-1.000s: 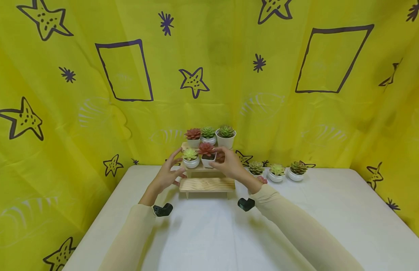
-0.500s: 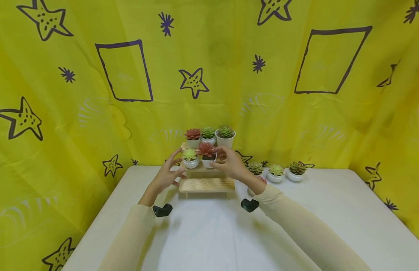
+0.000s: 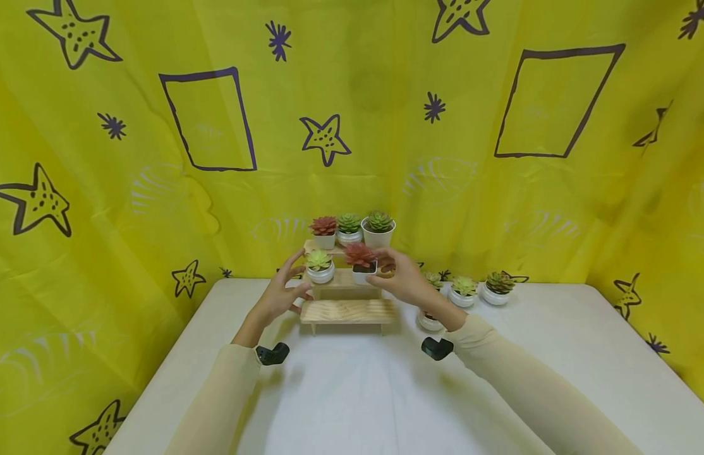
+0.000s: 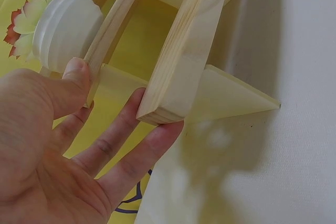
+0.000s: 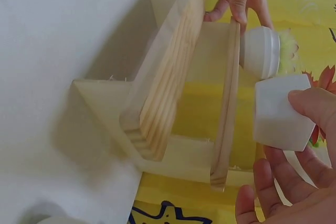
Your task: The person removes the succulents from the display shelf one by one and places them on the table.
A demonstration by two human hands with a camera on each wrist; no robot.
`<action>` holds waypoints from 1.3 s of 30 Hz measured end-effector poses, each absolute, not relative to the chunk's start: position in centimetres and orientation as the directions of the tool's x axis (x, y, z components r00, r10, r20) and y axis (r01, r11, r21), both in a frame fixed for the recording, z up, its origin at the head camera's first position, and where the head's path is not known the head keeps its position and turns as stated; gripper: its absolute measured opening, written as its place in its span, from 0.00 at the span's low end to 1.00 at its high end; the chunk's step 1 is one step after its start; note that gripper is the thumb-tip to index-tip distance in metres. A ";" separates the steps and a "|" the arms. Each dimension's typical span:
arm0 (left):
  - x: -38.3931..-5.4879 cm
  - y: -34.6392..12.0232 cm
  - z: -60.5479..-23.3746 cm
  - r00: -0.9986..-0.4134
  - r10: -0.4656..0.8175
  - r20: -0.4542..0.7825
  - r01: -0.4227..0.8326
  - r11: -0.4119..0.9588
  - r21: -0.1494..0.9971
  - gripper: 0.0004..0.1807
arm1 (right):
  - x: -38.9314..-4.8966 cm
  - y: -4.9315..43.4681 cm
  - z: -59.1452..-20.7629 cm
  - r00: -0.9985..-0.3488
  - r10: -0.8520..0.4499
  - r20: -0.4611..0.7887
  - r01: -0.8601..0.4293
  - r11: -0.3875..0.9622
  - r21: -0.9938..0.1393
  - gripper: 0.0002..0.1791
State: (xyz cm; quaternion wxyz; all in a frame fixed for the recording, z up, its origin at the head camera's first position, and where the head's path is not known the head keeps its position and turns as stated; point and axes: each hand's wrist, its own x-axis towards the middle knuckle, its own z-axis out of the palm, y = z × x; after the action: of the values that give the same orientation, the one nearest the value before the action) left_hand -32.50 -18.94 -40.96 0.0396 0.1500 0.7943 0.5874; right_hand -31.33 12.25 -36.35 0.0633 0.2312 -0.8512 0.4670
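In the head view, my right hand (image 3: 410, 281) pinches the white square pot of a red succulent (image 3: 361, 256). The right wrist view shows the pot (image 5: 283, 113) a small gap off the middle step. My left hand (image 3: 280, 296) holds the left end of the wooden tiered stand (image 3: 347, 311). In the left wrist view, its thumb presses the middle step (image 4: 113, 27) and two fingertips touch the lower step (image 4: 181, 51). A pale green succulent in a round white pot (image 3: 320, 268) stands at the left of the middle step.
On the top step stand a red succulent (image 3: 323, 231), a green succulent in a round pot (image 3: 349, 229) and a green succulent in a taller pot (image 3: 378, 230). Several more potted succulents, including a pale one (image 3: 464, 291) and a dark one (image 3: 498, 287), stand on the white table (image 3: 340, 392).
My right hand has moved to the right along the middle step with the red succulent, away from the pale green one. The left hand stays in place on the stand.
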 end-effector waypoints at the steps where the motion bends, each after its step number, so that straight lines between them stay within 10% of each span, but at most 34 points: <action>1: -32.5 -18.9 -41.0 -0.953 0.281 0.111 0.189 0.266 0.945 0.45 | -31.3 12.5 -36.4 -0.883 -0.336 0.327 -0.456 0.453 -0.766 0.29; 39: -32.5 -18.9 -41.0 -0.951 0.284 0.125 0.205 0.271 0.941 0.46 | -26.8 28.2 -37.5 -0.921 -0.314 0.232 -0.379 0.579 -0.722 0.32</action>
State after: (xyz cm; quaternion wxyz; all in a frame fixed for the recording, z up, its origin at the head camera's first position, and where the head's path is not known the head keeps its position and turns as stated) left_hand -32.47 -18.89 -40.96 0.0341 0.1535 0.7964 0.5840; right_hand -26.76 28.19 -37.52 0.0394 0.1950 -0.8877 0.4153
